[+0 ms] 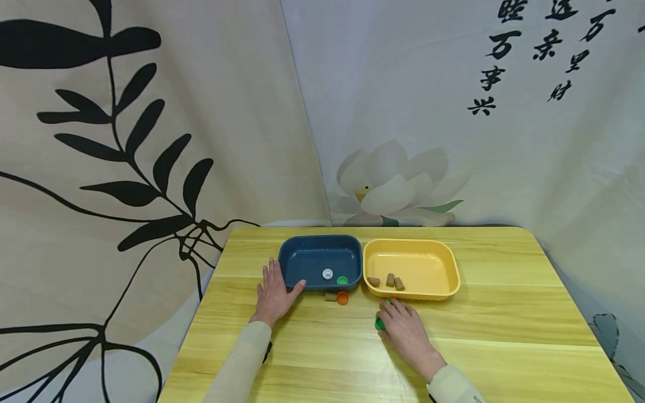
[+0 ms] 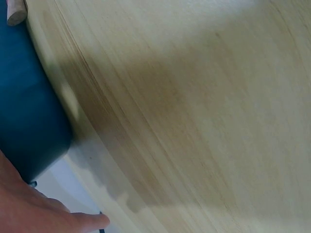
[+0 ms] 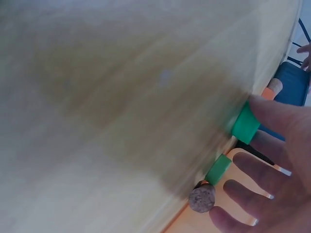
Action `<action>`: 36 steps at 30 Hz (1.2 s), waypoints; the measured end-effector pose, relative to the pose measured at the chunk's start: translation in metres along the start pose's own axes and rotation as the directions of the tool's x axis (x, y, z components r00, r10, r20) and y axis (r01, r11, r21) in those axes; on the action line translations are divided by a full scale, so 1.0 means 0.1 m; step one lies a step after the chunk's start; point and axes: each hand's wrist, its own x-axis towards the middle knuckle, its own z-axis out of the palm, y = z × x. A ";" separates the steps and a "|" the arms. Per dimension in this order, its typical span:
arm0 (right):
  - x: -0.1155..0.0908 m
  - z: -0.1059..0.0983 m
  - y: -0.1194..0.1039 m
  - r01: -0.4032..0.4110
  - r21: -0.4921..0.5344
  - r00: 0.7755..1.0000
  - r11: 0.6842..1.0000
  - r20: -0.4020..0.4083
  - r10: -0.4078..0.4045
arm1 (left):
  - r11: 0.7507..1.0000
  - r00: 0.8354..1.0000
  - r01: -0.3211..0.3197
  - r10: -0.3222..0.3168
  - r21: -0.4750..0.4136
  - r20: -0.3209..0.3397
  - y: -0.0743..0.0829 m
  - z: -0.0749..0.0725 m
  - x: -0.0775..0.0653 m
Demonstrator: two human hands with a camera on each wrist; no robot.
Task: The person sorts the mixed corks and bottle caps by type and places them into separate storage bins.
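My left hand [image 1: 274,296] lies with straight fingers against the left side of the blue tray [image 1: 320,240], its thumb at the front wall. In front of the yellow tray [image 1: 438,290], my right hand [image 1: 405,330] pinches a green bottle cap [image 3: 246,124] between thumb and index finger. A second green cap [image 3: 218,168] and a cork [image 3: 201,197] are near its other fingers, beside the yellow tray; in the head view the hand hides most of them. In the left wrist view, part of the left hand [image 2: 34,208] shows beside the blue tray.
The blue tray holds a white cap [image 1: 327,274] and a green cap [image 1: 342,280]. Corks [image 1: 390,280] lie in the yellow tray. In front of the blue tray are another cork [image 1: 330,296] and an orange cap [image 1: 342,298]. A patterned curtain [image 1: 242,112] hangs behind the wooden table [image 1: 504,336].
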 end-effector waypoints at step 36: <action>0.22 -0.23 -0.25 0.063 0.103 0.988 0.993 -0.147 -0.047 | 1.000 1.000 -0.005 0.005 -0.006 -0.003 0.00 0.00 -0.01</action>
